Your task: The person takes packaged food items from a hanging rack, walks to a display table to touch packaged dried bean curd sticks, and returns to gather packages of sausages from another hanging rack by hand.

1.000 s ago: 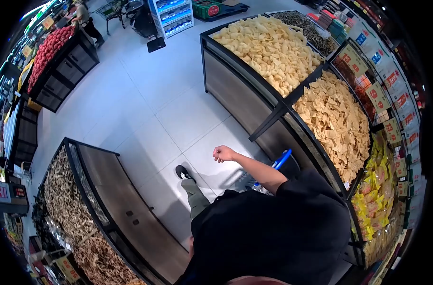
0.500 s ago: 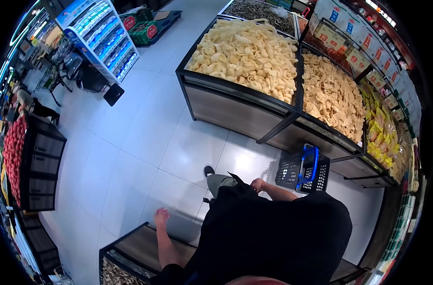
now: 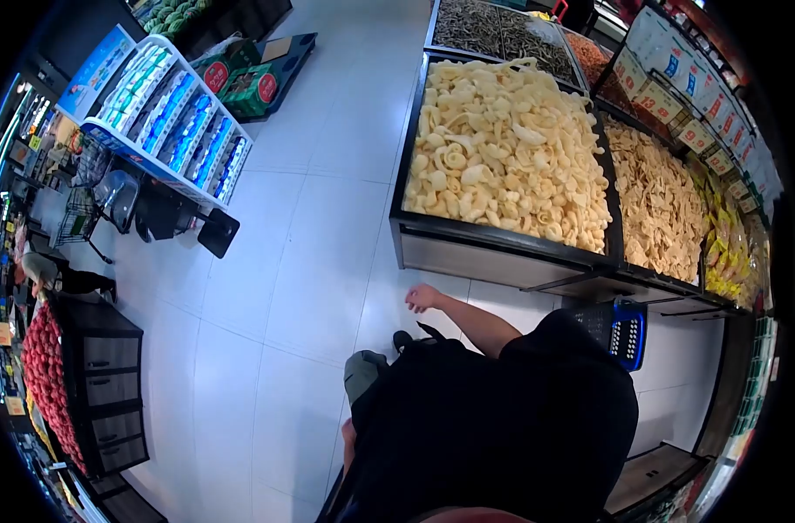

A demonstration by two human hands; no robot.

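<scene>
My right hand (image 3: 423,298) swings out ahead of my body over the floor tiles, with loosely curled fingers slightly apart and nothing in it. It is nearest to the front corner of a black-framed bin (image 3: 502,234) heaped with pale, curled dried food pieces (image 3: 511,148). Low at my side, my left hand (image 3: 348,431) shows only in part; dark clothing hides its fingers. To my right, a black shopping basket (image 3: 589,321) with a blue handle rests on the floor, apart from both hands.
Flat tan pieces (image 3: 655,200) and yellow packets (image 3: 727,253) fill bins on the right. A display rack (image 3: 166,113), a dark scooter-like vehicle (image 3: 166,209) and a cart (image 3: 76,213) stand left. A person (image 3: 57,275) is near red produce (image 3: 50,375). Green boxes (image 3: 249,90) sit on a pallet.
My view has moved forward and turned. My right hand has swung forward, away from my clothing; my left hand has drawn back beside my body. The basket now lies farther back on my right.
</scene>
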